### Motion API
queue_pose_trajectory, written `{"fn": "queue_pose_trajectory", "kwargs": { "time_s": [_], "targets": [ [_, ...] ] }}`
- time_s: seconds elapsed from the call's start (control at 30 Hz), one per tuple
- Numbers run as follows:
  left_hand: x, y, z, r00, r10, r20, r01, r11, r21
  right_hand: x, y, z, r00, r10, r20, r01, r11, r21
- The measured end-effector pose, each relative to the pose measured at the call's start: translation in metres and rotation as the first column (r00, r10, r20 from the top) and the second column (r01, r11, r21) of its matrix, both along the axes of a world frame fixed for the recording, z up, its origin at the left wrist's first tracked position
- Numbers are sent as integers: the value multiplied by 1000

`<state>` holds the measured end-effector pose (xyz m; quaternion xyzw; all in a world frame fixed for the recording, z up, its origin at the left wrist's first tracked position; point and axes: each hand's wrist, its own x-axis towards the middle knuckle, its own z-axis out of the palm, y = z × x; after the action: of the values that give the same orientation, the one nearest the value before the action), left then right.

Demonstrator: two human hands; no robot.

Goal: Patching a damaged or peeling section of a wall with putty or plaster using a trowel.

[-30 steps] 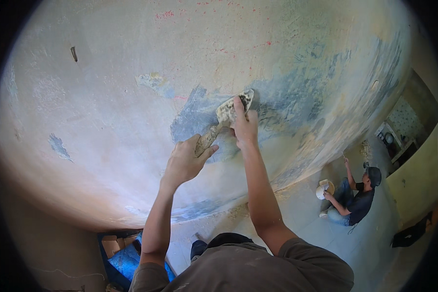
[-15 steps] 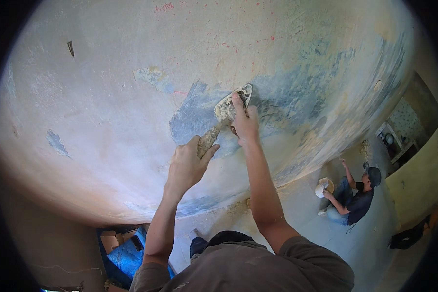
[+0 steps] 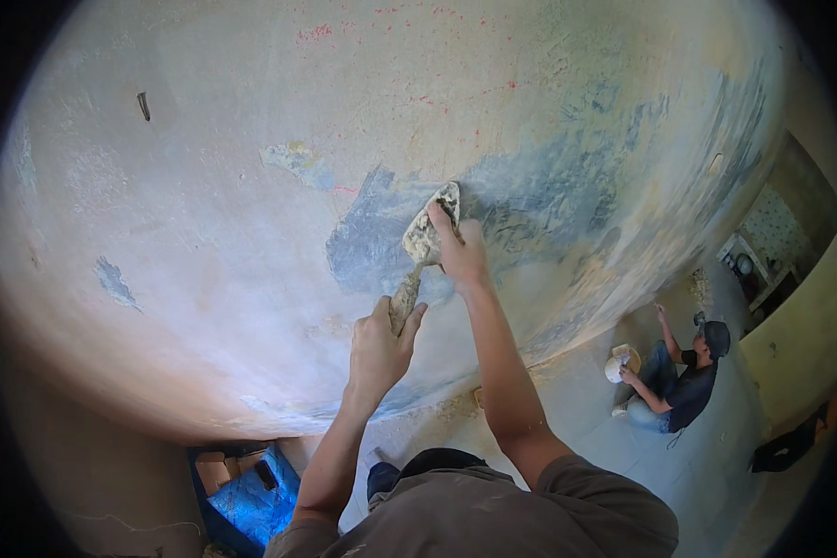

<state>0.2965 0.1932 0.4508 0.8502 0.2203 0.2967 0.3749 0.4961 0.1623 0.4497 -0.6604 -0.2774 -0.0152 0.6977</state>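
A putty knife (image 3: 426, 232), its blade crusted with pale plaster, is against a grey-blue bare patch (image 3: 363, 232) on the peeling wall (image 3: 186, 205). My left hand (image 3: 381, 346) is closed round its handle (image 3: 405, 302), below the blade. My right hand (image 3: 460, 249) is closed on the blade, thumb lying over its face and the other fingers partly hidden behind it.
At the lower right a co-worker (image 3: 679, 372) sits on the floor (image 3: 688, 474) by the wall, holding a pale bucket (image 3: 621, 365). A blue tarp (image 3: 256, 502) with cardboard (image 3: 216, 470) lies at the lower left. A shelf (image 3: 763, 279) stands far right.
The putty knife has moved down and a little left and stands more upright. My left hand has shifted down and to the right with the handle; my right hand has moved slightly left.
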Motion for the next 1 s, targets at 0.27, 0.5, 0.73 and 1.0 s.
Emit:
{"fn": "queue_pose_trajectory", "kwargs": {
  "time_s": [0.27,0.5,0.73,1.0],
  "targets": [
    [-3,-4,-3,999,30,15,-30,1000,-1,-14,-12,5,983,151,-102,-142,986,86],
    [1,-34,-35,992,18,126,3,987,-162,-38,-26,-33,987,146,-71,-142,988,61],
    [13,-59,-38,902,-122,415,397,615,-681,-30,-17,-30,971,217,-97,-192,957,218],
    [27,-58,-48,871,-185,454,472,566,-675,-10,-12,-40,967,233,-99,-181,910,372]
  ]
}}
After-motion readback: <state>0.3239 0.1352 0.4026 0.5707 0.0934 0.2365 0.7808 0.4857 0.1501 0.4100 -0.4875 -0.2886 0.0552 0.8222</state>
